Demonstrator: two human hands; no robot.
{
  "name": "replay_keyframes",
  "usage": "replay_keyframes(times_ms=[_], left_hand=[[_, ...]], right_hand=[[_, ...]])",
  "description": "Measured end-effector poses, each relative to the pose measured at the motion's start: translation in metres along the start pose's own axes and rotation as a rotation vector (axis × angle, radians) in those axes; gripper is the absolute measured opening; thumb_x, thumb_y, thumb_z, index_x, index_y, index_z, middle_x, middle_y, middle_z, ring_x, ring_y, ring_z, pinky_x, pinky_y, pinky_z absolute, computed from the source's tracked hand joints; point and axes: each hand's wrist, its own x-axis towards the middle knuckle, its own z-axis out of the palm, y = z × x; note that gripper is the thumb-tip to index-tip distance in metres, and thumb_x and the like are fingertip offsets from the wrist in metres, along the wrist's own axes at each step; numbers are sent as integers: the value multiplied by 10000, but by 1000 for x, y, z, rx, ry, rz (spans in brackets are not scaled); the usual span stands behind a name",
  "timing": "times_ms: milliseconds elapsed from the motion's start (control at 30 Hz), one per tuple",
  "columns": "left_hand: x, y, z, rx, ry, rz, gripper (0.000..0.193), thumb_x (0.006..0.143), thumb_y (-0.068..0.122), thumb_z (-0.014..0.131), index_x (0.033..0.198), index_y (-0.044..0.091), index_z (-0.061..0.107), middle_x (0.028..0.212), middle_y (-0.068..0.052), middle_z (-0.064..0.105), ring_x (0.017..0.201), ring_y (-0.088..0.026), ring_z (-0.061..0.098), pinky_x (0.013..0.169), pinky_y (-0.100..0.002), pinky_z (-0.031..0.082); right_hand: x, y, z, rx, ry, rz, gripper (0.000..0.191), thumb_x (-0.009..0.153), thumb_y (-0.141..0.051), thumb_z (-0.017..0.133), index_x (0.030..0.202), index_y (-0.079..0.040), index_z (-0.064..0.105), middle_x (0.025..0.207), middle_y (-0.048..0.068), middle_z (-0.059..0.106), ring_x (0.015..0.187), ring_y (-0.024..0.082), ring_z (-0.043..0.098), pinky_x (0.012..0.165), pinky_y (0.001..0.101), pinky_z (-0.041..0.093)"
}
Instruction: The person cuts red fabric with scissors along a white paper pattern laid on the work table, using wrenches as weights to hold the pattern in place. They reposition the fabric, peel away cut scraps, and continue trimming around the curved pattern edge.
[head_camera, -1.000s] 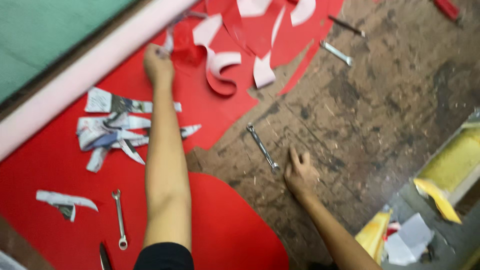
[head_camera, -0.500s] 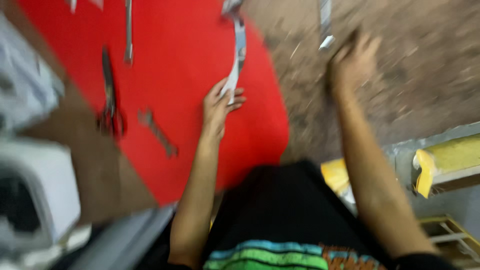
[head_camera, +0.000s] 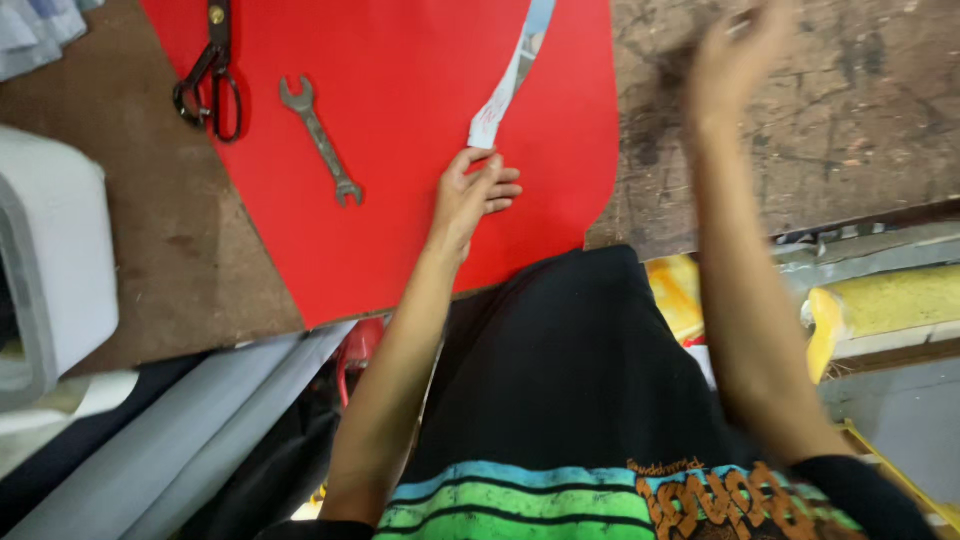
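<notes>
My left hand (head_camera: 476, 193) rests on a red sheet (head_camera: 400, 230) with its fingers stretched out to the right. The lower end of a long white paper strip (head_camera: 505, 90) meets my thumb and forefinger, and I cannot tell whether it is pinched or only touched. My right hand (head_camera: 735, 60) is raised over the worn brown tabletop (head_camera: 850, 110). That hand is blurred, so its fingers cannot be made out. My black shirt with green stripes fills the bottom of the view.
Dark scissors (head_camera: 208, 72) and an open-ended wrench (head_camera: 320, 140) lie on the red sheet, up and left of my left hand. A white box (head_camera: 50, 260) stands at the left edge. Yellow objects (head_camera: 880, 305) sit low on the right, below the table edge.
The view has swung down toward my body. My left hand came back from the far red scraps to the near end of the paper strip. My right hand lifted off the table.
</notes>
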Motion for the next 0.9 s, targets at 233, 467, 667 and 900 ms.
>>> replay_keyframes(times_ms=[233, 467, 667, 900], left_hand=[[20, 5, 2, -91, 115, 22, 267, 1015, 298, 591, 1051, 33, 579, 925, -143, 744, 724, -230, 768, 600, -335, 625], [9, -21, 6, -125, 90, 11, 143, 1024, 200, 550, 1024, 65, 598, 901, -120, 730, 700, -228, 752, 563, -332, 609], [-27, -79, 3, -10, -78, -107, 160, 1007, 210, 582, 1050, 61, 625, 896, -113, 745, 727, -215, 755, 608, -316, 597], [-31, -63, -32, 351, -225, 67, 173, 1005, 169, 622, 1057, 12, 673, 855, -112, 709, 740, -146, 704, 659, -298, 605]], right_hand=[[-59, -110, -16, 317, -505, 317, 328, 915, 17, 677, 1226, -87, 675, 1057, 132, 647, 891, 226, 621, 838, 363, 509], [-48, -135, -12, 433, -634, 609, 403, 936, -195, 687, 1300, -45, 600, 993, 168, 741, 858, 258, 712, 807, 408, 551], [-24, -146, 6, 387, -468, 519, 576, 873, -175, 784, 1358, -6, 523, 1026, 183, 703, 847, 290, 711, 771, 428, 549], [-44, -139, 3, 410, -569, 509, 525, 854, -75, 719, 1359, -56, 575, 1032, 169, 709, 843, 285, 666, 807, 424, 534]])
